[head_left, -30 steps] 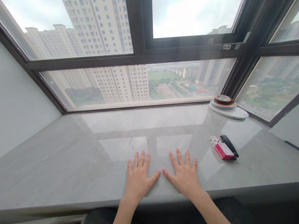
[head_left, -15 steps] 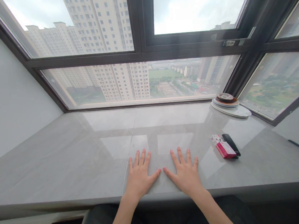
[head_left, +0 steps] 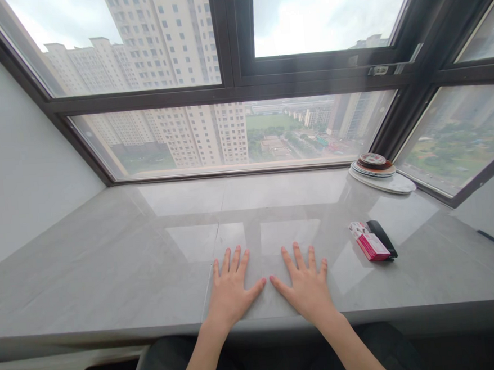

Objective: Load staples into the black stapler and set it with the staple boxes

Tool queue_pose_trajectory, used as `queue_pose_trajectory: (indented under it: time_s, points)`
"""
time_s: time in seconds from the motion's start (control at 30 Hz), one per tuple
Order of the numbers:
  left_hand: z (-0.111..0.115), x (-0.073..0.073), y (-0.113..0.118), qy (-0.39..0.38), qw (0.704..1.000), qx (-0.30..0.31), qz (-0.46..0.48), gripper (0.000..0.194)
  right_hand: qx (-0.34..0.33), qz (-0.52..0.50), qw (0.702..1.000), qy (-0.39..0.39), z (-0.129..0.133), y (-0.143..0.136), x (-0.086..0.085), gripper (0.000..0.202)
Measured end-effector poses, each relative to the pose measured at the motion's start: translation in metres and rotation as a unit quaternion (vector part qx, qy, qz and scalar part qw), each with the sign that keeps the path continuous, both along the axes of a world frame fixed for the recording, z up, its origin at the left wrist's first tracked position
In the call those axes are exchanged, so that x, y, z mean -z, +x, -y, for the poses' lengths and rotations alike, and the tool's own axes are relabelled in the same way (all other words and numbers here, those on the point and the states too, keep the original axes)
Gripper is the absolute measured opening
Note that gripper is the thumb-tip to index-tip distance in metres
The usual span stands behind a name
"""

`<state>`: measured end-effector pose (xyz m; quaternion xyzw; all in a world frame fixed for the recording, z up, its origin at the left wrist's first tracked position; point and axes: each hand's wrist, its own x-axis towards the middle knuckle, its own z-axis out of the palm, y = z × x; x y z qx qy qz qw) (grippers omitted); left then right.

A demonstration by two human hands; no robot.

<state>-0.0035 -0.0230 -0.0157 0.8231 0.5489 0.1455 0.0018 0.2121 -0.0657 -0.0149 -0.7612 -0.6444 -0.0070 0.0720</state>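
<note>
Grey worktop [head_left: 108, 262] under a window [head_left: 232, 93], head view. Left hand [head_left: 230, 300] and right hand [head_left: 309, 294] lie palm-down near its front edge; grip wide open on both, fingers spread, holding nothing. Since a second ago, only slight camera shift; hands stay put, so nothing's being handled. Box [head_left: 372, 248] against black stapler [head_left: 381, 236], right of right hand; plates [head_left: 399, 184] in far right corner.

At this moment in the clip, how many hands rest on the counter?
2: the left hand lies palm down near the front edge of the counter; the right hand lies beside it, nearer the pink-and-white box. Neither is hidden.
</note>
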Motion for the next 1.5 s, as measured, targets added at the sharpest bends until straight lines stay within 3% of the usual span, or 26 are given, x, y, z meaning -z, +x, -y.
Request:
queue_pose_trajectory:
  time_s: [1.07,1.27,1.33,1.4,1.5]
  points:
    - [0.000,0.000,0.001,-0.007,1.000,0.001,0.015,0.077,-0.006,-0.016,1.000,0.015,0.001,0.004,0.003,0.089]
    - [0.001,0.001,0.001,-0.005,1.000,0.000,0.019,0.077,-0.012,-0.075,0.997,0.013,0.003,0.004,-0.004,0.085]
    - [0.001,0.001,0.001,-0.006,1.000,0.002,0.020,0.076,-0.028,-0.148,0.988,0.033,0.005,0.022,-0.016,0.076]
    - [0.000,0.001,0.001,-0.009,1.000,0.004,0.022,0.077,-0.037,-0.217,0.971,0.089,0.006,0.060,-0.032,0.068]
    - [0.000,0.001,0.001,-0.009,1.000,0.005,0.020,0.076,0.071,-0.199,0.951,0.224,0.005,0.149,-0.054,0.066]
